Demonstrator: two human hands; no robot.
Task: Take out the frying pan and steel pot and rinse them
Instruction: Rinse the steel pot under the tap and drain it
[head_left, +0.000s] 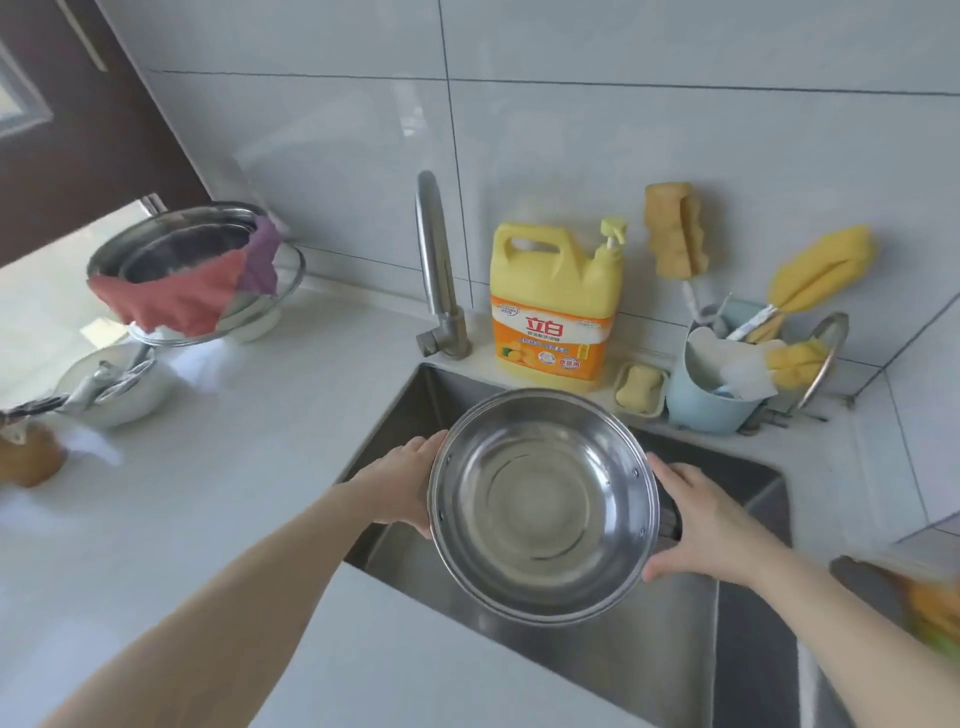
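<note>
Your left hand (402, 480) and right hand (698, 525) hold the steel pot (543, 506) over the sink (675, 670), fingers curled on its handles at nine and three o'clock.

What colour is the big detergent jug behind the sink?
Yellow, with an orange label; the head view shows the detergent jug clearly.

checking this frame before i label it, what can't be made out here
Head view only:
- Left hand fingers: hidden behind the steel pot.
- Pot handles: covered by both hands; right hand hides its side.
- Sink drain: behind the pot.
- Item at bottom right: blurred, cut by the edge.
- Frying pan: not identifiable.
</note>
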